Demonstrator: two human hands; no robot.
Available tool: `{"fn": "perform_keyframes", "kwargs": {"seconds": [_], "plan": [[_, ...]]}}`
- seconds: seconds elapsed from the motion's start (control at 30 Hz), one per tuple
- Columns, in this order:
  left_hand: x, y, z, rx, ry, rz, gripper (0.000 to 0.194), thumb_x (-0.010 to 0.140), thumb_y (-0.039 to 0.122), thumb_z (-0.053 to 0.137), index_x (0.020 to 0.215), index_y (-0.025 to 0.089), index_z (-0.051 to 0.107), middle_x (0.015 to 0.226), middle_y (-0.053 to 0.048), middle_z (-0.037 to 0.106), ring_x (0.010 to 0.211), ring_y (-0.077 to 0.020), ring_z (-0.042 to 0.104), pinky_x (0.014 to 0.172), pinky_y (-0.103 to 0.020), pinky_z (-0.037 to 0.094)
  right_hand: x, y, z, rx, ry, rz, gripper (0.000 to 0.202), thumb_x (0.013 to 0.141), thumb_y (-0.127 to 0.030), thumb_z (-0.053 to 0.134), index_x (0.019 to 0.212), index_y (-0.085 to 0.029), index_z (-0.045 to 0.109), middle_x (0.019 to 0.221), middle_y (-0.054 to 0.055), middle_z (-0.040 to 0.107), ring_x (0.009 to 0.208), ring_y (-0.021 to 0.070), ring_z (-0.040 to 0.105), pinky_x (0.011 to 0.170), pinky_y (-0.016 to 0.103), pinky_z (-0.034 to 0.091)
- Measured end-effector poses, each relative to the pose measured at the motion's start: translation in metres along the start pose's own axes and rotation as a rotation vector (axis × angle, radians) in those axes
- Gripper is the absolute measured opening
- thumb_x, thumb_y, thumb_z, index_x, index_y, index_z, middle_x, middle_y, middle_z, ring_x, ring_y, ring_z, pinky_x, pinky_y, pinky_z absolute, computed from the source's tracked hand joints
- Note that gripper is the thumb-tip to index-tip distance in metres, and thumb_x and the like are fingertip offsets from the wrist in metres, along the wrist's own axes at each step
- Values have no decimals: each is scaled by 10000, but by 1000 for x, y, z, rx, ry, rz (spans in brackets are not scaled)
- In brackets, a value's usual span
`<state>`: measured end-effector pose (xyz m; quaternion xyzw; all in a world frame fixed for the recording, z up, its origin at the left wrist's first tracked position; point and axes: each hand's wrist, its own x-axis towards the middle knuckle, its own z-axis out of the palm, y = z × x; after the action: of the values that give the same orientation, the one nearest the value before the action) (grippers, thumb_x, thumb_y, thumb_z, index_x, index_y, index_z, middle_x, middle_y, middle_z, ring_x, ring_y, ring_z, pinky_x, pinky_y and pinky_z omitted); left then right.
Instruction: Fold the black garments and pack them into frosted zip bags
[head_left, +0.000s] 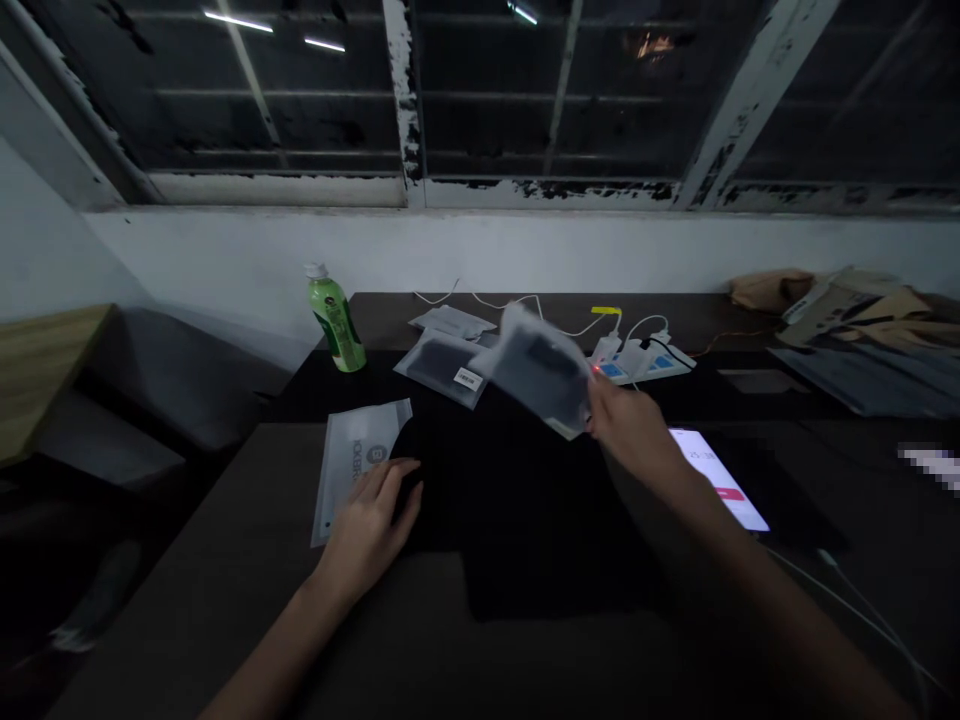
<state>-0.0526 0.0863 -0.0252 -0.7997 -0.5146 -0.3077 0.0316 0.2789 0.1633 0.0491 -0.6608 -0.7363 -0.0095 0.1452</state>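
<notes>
My right hand (626,425) pinches the right edge of a frosted plastic pouch (540,370) with something dark inside, lifted over the table. My left hand (379,505) is at the left with its fingers curled at the edge of a black cloth (525,500); whether they grip it is hard to tell. Beside and partly under that hand lies a printed frosted bag (352,450). Behind the cloth, another pouch with a barcode label (439,365) rests near a further pale pouch (454,321).
A green bottle (336,320) stands at the back left. A power strip (652,362) with plugs and cables is at the back. A lit phone (718,478) lies by my right forearm. Dark flat bags (855,380) and crumpled brown packaging (862,310) are at the right.
</notes>
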Motion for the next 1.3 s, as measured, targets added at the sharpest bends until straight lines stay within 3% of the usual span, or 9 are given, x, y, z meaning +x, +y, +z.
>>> {"fn": "perform_keyframes", "kwargs": {"seconds": [0.17,0.23,0.33,0.5,0.67,0.8,0.97,1.17,1.3], "plan": [[1,7,3,-15,-85,67,191,977,246,487,1134,204,587,1159,-95,647,1063,-262,654,880,-451,575,49,2,0,-85,154,180,387,985,-176,277,1046,-24,628,903,255,714,873,327,701,743,383,479],[0,8,3,-18,-103,83,188,977,240,483,1123,202,596,1162,-98,646,1067,-265,650,883,-459,570,66,-5,11,-81,127,164,400,984,-170,274,1065,-2,628,943,283,706,925,353,691,772,407,467],[-1,8,2,-18,-122,76,194,980,240,483,1127,203,603,1186,-96,640,1098,-266,636,908,-464,553,80,-13,29,-32,37,62,391,1017,-291,328,1179,-93,623,974,190,736,941,304,695,798,364,464],[16,-2,-1,16,-109,62,205,998,235,447,1071,201,635,1191,-88,662,1104,-254,633,942,-465,524,64,3,44,-14,-55,-23,337,998,-248,360,1127,-137,650,1024,157,729,954,266,679,797,337,453],[70,-23,15,146,-224,71,220,959,173,474,1065,179,667,1138,-102,713,1113,-272,630,946,-445,505,35,41,56,-4,-178,-105,205,912,-176,533,1030,-164,700,1051,120,713,947,238,672,783,318,463],[105,-36,38,182,-289,9,215,897,118,527,1042,168,678,1005,-106,744,1040,-285,647,910,-436,510,25,53,66,50,-168,-126,214,908,-163,553,1062,-190,698,1147,98,673,967,218,667,790,307,482],[121,-37,48,159,-365,-86,322,866,96,552,1167,167,638,997,-117,735,971,-269,678,831,-359,532,31,55,64,174,-78,-93,163,879,-140,550,907,-188,703,1117,102,676,989,243,670,850,352,507],[113,-29,6,54,-333,-144,206,937,184,464,1054,175,633,1053,-98,702,948,-228,695,840,-318,526,10,64,32,435,-92,-54,88,847,-232,574,823,-207,655,1064,59,727,746,173,717,739,323,576],[74,-13,-42,-126,-369,-131,195,968,287,427,1072,206,571,916,-30,703,734,-168,699,663,-253,524,-37,71,0,711,-244,-67,129,830,-353,657,819,-228,626,1028,41,720,895,199,702,811,312,552]]}}
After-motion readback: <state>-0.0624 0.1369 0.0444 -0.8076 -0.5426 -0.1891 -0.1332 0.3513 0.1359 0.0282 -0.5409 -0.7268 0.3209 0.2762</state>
